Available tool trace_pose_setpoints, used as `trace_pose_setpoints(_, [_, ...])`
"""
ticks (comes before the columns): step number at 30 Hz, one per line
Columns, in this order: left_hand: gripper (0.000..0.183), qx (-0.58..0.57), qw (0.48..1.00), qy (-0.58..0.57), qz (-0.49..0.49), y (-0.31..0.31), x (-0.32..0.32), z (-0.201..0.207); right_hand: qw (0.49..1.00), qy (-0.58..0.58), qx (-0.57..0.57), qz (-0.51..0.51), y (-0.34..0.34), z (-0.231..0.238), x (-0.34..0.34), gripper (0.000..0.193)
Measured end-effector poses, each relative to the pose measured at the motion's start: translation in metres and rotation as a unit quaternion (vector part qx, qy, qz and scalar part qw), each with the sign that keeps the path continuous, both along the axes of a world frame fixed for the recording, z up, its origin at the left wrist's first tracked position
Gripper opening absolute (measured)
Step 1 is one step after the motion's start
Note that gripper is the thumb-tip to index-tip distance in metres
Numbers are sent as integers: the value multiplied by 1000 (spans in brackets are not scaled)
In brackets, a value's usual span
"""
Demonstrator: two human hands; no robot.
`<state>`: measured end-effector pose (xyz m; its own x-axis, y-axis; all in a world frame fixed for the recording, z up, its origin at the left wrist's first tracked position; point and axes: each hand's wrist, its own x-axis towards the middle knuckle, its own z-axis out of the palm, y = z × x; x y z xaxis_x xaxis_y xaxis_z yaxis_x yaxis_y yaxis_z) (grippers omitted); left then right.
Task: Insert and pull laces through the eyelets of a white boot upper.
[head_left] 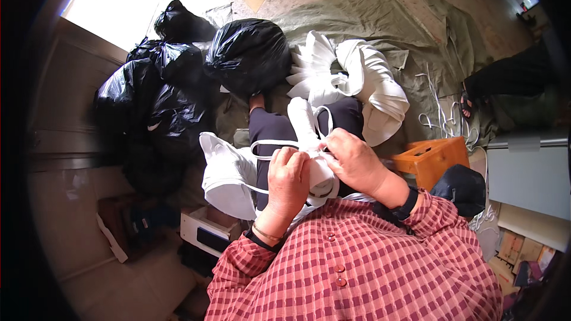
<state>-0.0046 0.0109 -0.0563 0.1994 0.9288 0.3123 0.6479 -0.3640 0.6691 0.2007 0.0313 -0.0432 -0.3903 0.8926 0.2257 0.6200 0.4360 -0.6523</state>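
A white shoe upper lies on my lap, its toe end pointing away from me and its opening near my shirt. White shoelace loops out to both sides of it. My left hand is closed, fingers pinched on the lace at the upper's middle. Close beside it, my right hand pinches the lace from the other side, below a raised loop. The exact crossing of the lace is hidden by my fingers. Beside my left thigh sits a stack of white shoe uppers.
A curved row of white uppers rests past my knees on a grey-green cloth. Black plastic bags stand front left. A wooden stool and loose laces are at right. Another person's foot shows far right.
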Motion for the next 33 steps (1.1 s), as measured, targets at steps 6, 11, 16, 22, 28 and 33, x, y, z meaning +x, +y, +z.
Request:
trace_pose_setpoints(6, [22, 61, 998, 15, -7, 8, 5, -18, 984, -166, 31, 60, 8, 9, -9, 24])
trace_pose_setpoints(11, [10, 70, 997, 32, -20, 5, 4, -6, 987, -123, -35, 100, 28, 9, -15, 14])
trace_pose_setpoints(16, [22, -26, 995, 77, -55, -1, -1, 8, 997, 23, 1, 76, 36, -22, -7, 24])
trace_pose_setpoints(22, [16, -26, 995, 43, -86, 8, 13, 32, 991, 93, -90, 25, 26, -24, -8, 24])
trace_pose_setpoints(28, [8, -22, 992, 67, -109, 14, 14, 39, 989, 128, -72, -4, 16, -32, 0, 17])
trace_pose_setpoints(33, [4, -92, 990, -49, -91, 28, 5, 20, 978, 206, -35, -29, 4, -18, -4, 23])
